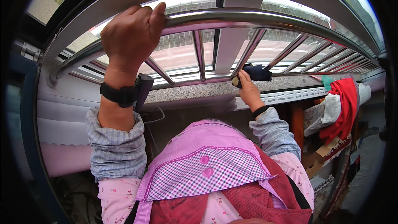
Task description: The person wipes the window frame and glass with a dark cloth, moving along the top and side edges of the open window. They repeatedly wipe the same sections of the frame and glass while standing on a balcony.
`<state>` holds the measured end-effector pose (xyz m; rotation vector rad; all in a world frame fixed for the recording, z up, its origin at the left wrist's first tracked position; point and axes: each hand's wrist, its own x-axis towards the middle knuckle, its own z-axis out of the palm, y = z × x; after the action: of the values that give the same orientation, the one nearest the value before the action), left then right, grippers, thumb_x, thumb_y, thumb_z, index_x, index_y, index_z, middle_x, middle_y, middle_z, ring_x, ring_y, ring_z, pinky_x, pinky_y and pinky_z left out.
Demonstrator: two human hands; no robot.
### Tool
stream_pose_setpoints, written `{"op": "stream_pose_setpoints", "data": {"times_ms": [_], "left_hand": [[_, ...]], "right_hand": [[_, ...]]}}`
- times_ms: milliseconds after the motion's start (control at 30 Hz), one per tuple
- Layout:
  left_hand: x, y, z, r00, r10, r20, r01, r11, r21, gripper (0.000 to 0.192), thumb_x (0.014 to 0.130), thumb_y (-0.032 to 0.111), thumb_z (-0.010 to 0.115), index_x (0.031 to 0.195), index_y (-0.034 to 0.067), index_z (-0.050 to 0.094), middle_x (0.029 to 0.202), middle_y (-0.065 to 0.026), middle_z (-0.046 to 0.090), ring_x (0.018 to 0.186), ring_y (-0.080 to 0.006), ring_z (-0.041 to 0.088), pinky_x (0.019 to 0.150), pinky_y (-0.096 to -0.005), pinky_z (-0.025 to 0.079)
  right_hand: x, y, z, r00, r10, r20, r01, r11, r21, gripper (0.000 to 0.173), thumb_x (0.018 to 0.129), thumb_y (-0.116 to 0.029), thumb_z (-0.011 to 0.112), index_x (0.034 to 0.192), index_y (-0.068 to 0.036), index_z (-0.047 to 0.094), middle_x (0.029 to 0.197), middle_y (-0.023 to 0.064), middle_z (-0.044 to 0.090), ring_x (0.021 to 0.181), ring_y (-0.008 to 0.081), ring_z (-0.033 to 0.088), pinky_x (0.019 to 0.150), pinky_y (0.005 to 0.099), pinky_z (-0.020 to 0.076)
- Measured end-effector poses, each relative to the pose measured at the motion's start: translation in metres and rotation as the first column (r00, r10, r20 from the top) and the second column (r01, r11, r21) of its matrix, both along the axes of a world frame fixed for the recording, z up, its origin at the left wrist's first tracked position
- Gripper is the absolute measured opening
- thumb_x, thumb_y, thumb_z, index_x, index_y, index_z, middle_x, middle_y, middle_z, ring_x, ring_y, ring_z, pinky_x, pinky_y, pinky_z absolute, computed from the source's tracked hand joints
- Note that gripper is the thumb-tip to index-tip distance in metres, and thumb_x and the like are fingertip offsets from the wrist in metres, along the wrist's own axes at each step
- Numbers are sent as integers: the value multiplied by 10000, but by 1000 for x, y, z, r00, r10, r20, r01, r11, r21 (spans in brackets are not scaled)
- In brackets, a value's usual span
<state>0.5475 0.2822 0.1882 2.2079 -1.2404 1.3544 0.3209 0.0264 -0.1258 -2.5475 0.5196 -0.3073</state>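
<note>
My left hand (132,35) is closed around the thick top rail (214,18) of a stainless steel window railing, with the thumb upward. Lower down, my right hand (247,88) holds a dark cloth (256,72) against the foot of an upright bar (252,48). Part of the cloth, with an olive patch (236,81), shows left of the fingers; the rest hangs out to their right. The bar's foot meets the bottom rail (214,77) just above a speckled stone sill (192,91).
A white slotted radiator top (295,96) runs below the sill. At the right hang red fabric (342,105) and a white knitted garment (329,109), above cardboard boxes (323,152). A grey cable (158,115) dangles near my left forearm. White-framed window panes (183,49) stand behind the bars.
</note>
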Motion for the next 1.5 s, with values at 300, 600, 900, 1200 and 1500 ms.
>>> {"op": "stream_pose_setpoints", "data": {"times_ms": [300, 600, 900, 1200, 1500], "left_hand": [[-3, -1, -3, 1000, -1, 16, 1, 1000, -22, 488, 1014, 387, 575, 614, 114, 634, 616, -43, 593, 525, -268, 586, 482, -377, 439], [-1, 0, -3, 999, 24, 38, -23, 999, -23, 479, 1003, 383, 592, 610, 110, 624, 596, -44, 585, 514, -261, 591, 467, -360, 441], [2, 0, -3, 996, 23, 85, -21, 1000, -16, 496, 990, 426, 593, 604, 128, 683, 577, -30, 630, 468, -217, 614, 430, -320, 460], [1, 2, -4, 999, 1, 43, 0, 1000, -20, 487, 1014, 397, 549, 630, 136, 694, 600, -33, 640, 501, -251, 622, 468, -356, 481], [-1, 1, -2, 998, 56, 42, -56, 998, 8, 475, 1015, 374, 550, 641, 118, 695, 608, -46, 644, 505, -258, 623, 474, -355, 486]], "right_hand": [[-7, -22, -9, 985, -103, 138, 133, 965, -226, 628, 884, 69, 472, 1461, -176, 442, 1517, 66, 475, 1095, 372, 655, 888, 464, 553], [-10, -35, 35, 986, -98, -137, 50, 946, -320, 426, 899, 12, 536, 1293, -151, 532, 1330, 27, 562, 998, 361, 685, 784, 467, 559], [29, -24, 21, 961, 69, -269, -111, 983, -145, 482, 832, 9, 569, 1289, -146, 550, 1306, 116, 573, 1034, 393, 660, 835, 471, 558], [-23, -39, 6, 1000, 25, -7, -26, 968, -250, 643, 848, 88, 523, 1454, -104, 427, 1489, 102, 470, 1069, 383, 652, 833, 446, 558], [-39, -11, 57, 964, -111, 242, -54, 810, 584, 365, 918, -75, 722, 1266, -52, 617, 1107, 44, 670, 1052, 133, 618, 935, 299, 493]]}}
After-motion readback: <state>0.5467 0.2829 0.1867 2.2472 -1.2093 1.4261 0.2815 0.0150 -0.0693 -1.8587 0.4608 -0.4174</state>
